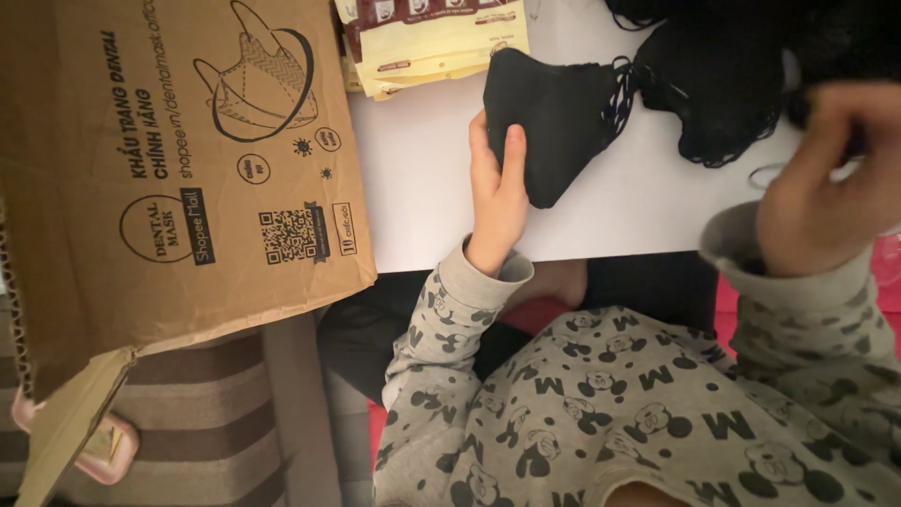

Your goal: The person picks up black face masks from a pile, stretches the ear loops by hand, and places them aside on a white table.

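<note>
Head view, looking down over a grey patterned top (619,413) at a white table (422,160). The left hand (497,188) lies on the table with its fingers closed on the lower left edge of a black face mask (554,113), thumb on top of the fabric. The mask lies flat on the table near its middle, its ear loop stretching right toward a pile of black masks (723,84) at the far right corner, and seems to touch it. The right hand (826,178) is raised close to the camera at the right, blurred, fingers curled near the edge of that pile; whether it grips anything cannot be told. A big brown cardboard box (169,169) with a printed mask drawing stands at the left, overlapping the table's edge. Behind the held mask, at the table's far side, lies a stack of pale yellow packets (441,42). Striped fabric (197,432) shows below the box.
</note>
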